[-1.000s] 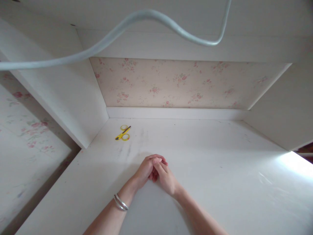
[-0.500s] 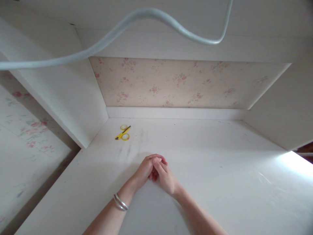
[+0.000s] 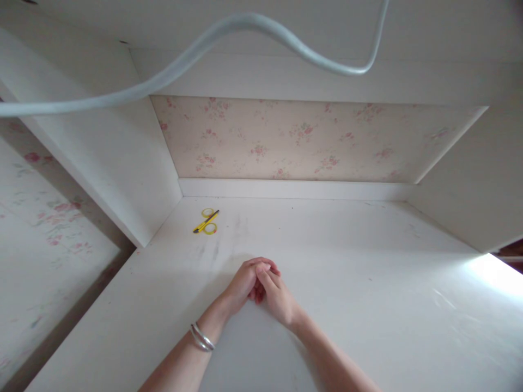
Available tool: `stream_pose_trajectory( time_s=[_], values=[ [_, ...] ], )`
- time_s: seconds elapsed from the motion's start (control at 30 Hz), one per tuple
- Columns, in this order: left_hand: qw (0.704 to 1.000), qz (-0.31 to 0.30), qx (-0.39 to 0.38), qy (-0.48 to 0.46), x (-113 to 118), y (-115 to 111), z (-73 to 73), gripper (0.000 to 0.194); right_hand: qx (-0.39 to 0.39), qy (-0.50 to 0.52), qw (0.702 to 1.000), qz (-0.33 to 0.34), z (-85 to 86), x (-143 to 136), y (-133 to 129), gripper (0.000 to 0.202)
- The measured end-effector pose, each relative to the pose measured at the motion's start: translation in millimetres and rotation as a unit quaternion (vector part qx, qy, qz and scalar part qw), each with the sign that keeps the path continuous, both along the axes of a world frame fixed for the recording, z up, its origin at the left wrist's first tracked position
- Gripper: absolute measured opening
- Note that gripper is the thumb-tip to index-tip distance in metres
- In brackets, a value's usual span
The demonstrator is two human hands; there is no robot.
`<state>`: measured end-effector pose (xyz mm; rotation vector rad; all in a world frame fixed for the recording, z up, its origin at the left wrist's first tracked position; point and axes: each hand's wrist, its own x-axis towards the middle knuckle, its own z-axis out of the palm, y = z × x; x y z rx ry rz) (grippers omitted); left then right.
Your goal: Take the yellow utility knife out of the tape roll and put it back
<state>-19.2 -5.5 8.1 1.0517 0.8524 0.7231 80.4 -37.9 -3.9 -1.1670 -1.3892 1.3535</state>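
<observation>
On the white tabletop [image 3: 327,305], my left hand [image 3: 244,280] and my right hand [image 3: 278,298] are clasped together, fingers folded over each other. Both are closed, and no object shows in them; the space between the palms is partly hidden. Two silver bangles [image 3: 201,337] circle the left wrist. Farther back and to the left lies a yellow and black utility knife [image 3: 206,221], apart from the hands. A thin yellow tape roll [image 3: 207,212] lies behind it, and another yellow tape roll [image 3: 210,229] lies in front, both close against the knife.
White side panels stand at left [image 3: 122,158] and right [image 3: 461,185]. A floral-papered back wall [image 3: 302,141] rises behind a low white strip [image 3: 294,189]. Overhead, a pale cable [image 3: 253,22] crosses the view beneath a white shelf. Bright light falls on the tabletop's right edge.
The view has shifted very slightly. My hands stay clasped in the same place, and the knife and tape rolls have not moved.
</observation>
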Motion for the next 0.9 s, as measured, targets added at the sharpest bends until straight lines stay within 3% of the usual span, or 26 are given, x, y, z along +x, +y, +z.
stream_pose_trajectory(
  time_s=[0.9],
  values=[
    [1.000, 0.004, 0.000, 0.003, 0.8, -1.0, 3.1, 0.034, 0.000, -0.005, 1.000, 0.002, 3.7, 0.6, -0.9, 0.061]
  ],
)
